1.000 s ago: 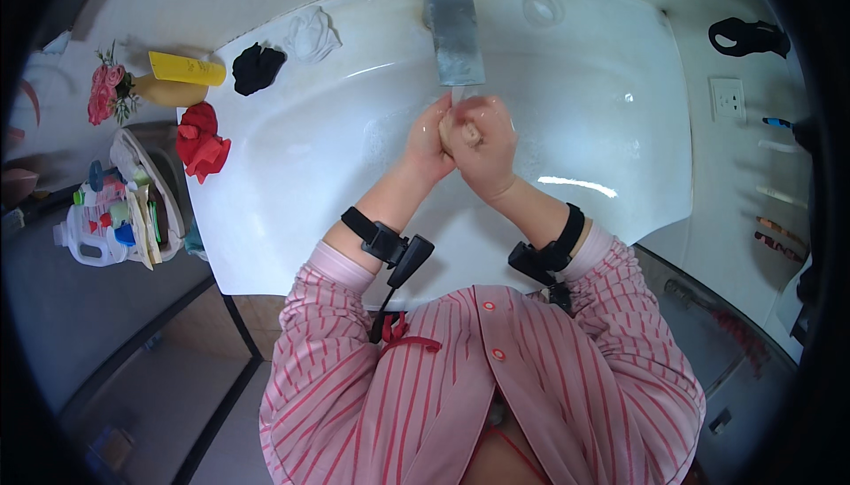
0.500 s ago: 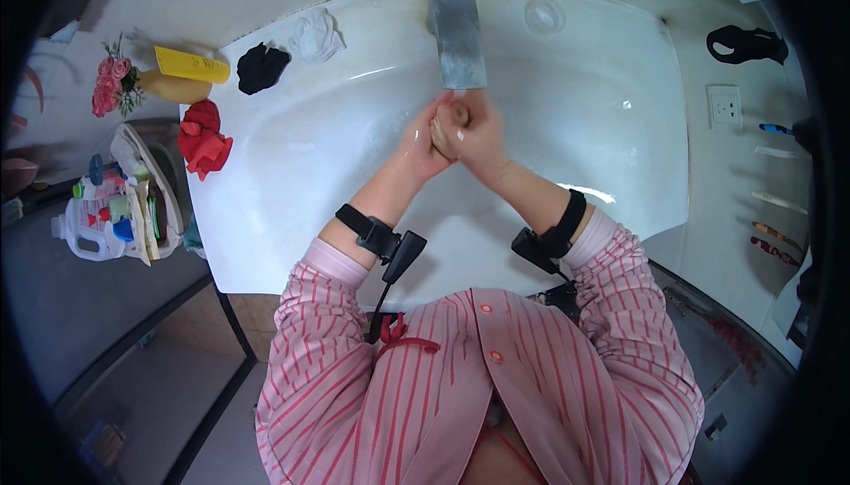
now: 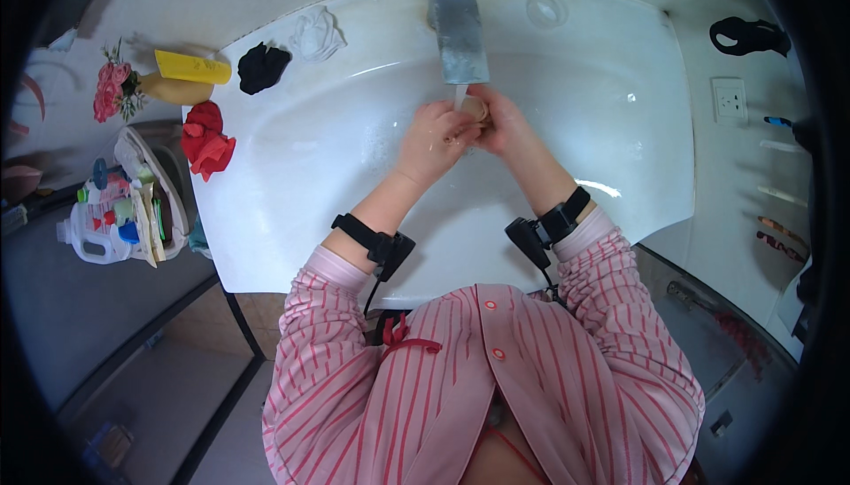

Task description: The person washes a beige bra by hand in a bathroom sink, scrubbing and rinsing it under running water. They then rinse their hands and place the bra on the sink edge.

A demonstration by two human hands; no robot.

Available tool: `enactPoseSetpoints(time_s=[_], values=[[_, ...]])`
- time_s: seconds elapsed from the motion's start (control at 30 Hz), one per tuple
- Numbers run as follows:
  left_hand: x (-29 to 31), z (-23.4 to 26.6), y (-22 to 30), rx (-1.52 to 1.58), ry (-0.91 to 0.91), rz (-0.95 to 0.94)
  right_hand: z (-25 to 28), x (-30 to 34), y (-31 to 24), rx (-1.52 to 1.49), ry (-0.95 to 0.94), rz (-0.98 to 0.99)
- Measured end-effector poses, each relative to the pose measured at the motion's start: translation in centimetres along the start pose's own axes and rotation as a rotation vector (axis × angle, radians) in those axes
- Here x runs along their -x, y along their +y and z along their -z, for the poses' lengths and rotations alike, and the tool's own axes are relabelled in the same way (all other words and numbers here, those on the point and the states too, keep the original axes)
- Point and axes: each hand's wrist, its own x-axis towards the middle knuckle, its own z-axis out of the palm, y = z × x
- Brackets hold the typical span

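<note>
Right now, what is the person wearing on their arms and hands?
Both hands, left and right, are bare. Pink long sleeves with thin red stripes end above the wrists. Each wrist carries a black band: the left black wristband and the right black wristband, each with a small black device.

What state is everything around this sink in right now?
faucet: running, thin stream at the spout
left hand: wet, pressed against the right
right hand: closed around a small tan object
sink: wet, water droplets in the basin
red cloth: crumpled on the rim
black cloth: bunched on the rim
</note>
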Motion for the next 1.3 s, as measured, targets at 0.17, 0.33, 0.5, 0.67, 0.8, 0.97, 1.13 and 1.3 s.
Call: enactPoseSetpoints(time_s=[0.17,0.33,0.5,0.67,0.8,0.97,1.13,1.3], values=[[0.0,-1.6,0.2,0.921,0.2,0.517,-1.2,0.8,3.3,0.498,0.222,0.848],[-0.2,-0.9,0.7,1.507,-0.146,0.877,-3.0,4.7,4.1,0.971,0.08,1.446],[-0.9,0.3,1.8,1.417,-0.506,0.886,-4.1,7.6,3.3,1.225,-0.3,1.713],[-0.6,0.9,2.0,1.35,-0.597,0.954,-4.6,8.6,3.7,1.317,-0.513,1.777],[0.4,0.9,1.5,1.487,-0.618,0.916,-3.8,8.1,4.8,1.379,-0.536,1.691],[0.5,3.7,-0.3,0.776,0.071,0.824,-1.3,3.9,5.7,1.194,-0.533,1.305],[0.1,8.7,-2.1,0.605,0.361,0.571,3.5,-1.5,4.6,1.161,0.019,0.896],[0.2,9.8,-1.2,0.614,0.349,0.599,7.5,-4.9,6.3,1.815,-0.029,0.758]])
